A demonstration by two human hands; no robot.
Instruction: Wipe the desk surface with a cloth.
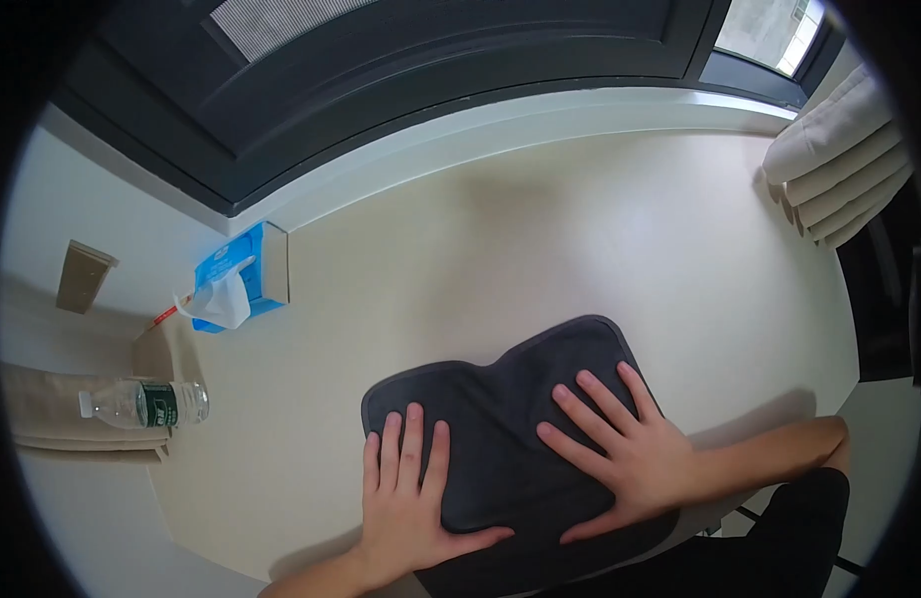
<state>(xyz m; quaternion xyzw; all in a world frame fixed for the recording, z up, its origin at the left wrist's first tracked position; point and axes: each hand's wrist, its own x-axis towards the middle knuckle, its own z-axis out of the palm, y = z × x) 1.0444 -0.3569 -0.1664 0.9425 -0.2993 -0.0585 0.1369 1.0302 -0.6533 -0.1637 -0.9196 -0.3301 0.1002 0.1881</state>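
Observation:
A dark grey cushion-like pad [497, 448] with rounded corners and a notch in its far edge lies flat at the near edge of a pale surface [341, 314]. Spread over its left side, palm down, is my left hand [408, 493], its fingers apart. My right hand [624, 456] rests the same way on the right side, fingers fanned out and the thumb pointing left. Neither hand grips anything. Shallow creases run through the fabric between the hands. The pad's near edge lies close to dark clothing.
At the left stand a blue tissue box [240, 276] with a tissue sticking out and a clear plastic bottle [143, 404] with a white cap. A red stick-like item [169, 312] lies behind the box. Beige curtain [841, 164] hangs at the right. A dark window frame [460, 67] borders the back.

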